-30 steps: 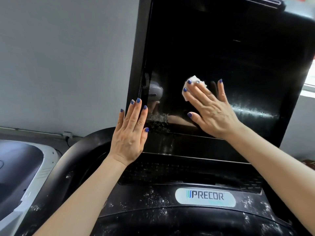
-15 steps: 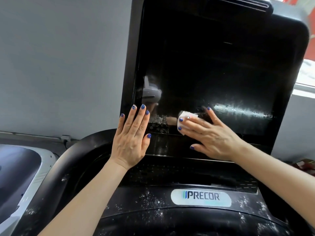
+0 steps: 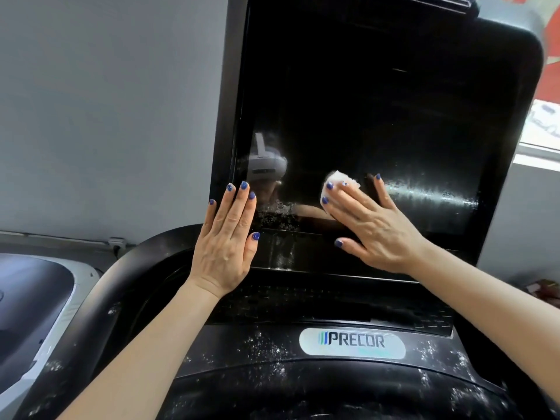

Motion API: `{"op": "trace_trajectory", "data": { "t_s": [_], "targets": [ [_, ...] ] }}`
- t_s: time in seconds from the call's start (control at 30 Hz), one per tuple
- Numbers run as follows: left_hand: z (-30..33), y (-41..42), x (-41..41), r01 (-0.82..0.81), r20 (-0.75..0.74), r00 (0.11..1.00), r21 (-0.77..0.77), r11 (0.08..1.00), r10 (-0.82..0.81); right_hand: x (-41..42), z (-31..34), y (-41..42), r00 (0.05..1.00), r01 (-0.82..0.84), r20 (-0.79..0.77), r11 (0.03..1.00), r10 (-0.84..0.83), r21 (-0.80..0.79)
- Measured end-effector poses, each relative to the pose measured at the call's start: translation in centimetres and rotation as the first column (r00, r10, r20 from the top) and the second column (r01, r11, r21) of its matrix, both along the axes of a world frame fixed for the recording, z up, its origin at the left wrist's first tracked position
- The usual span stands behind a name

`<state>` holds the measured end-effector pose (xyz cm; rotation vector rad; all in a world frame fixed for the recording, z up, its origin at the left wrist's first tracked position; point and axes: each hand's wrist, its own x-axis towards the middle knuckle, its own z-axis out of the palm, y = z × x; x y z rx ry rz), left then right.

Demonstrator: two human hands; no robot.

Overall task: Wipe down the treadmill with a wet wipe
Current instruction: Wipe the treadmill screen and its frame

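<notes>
Two hands are laid on the tall glossy black screen of the treadmill point(image 3: 378, 116), in the centre of the frame. The right hand point(image 3: 375, 228) is spread flat and wide, and the small white crumpled wet wipe point(image 3: 341, 181) is pressed under its fingertips against the lower middle of the glass. The left hand point(image 3: 225, 247) is also flat, with fingers straight and together, and rests on the lower left corner of the screen; nothing is held in it.

Some risks are judged from here. The wipe is covered only by the fingertips, so it may be lost from under them in a quick stroke. Streaks may be left, as a smeared band is seen at the right of the wipe. Fresh marks may be made by the bare left palm.

Much open glass is found above the hands. At the left, the stroke is limited by the dark frame edge beside the grey wall point(image 3: 106, 101). Below, white specks are seen on the black console with the silver PRECOR badge point(image 3: 351, 342).
</notes>
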<state>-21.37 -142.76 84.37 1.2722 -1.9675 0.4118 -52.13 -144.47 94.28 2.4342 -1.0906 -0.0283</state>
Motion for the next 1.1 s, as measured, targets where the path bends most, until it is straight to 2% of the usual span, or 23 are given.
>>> {"op": "trace_trajectory", "data": {
  "t_s": [0.17,0.3,0.63,0.93,1.1],
  "targets": [
    [-2.0,1.8,2.1,-0.018,-0.022,1.0,0.065,0.998,0.019,-2.7,0.8,0.7,0.988,-0.091,-0.125,0.995,0.096,0.046],
    [-3.3,2.7,3.4,-0.025,-0.002,1.0,0.087,0.996,0.025,-0.5,0.1,0.8,0.968,-0.167,-0.175,0.982,0.181,0.091],
    [-3.8,3.3,4.1,-0.001,0.004,1.0,0.114,0.993,0.001,11.6,-1.9,0.9,0.966,-0.227,-0.111,0.971,0.234,0.07],
    [-3.7,3.3,4.4,0.038,-0.014,0.999,0.112,0.993,-0.036,2.5,-2.3,3.5,0.969,-0.136,-0.193,0.986,0.153,0.098],
    [-3.7,3.4,4.2,0.057,-0.047,0.998,0.133,0.989,-0.051,5.3,-2.5,4.0,0.971,-0.142,-0.182,0.987,0.155,0.081]
  ]
}}
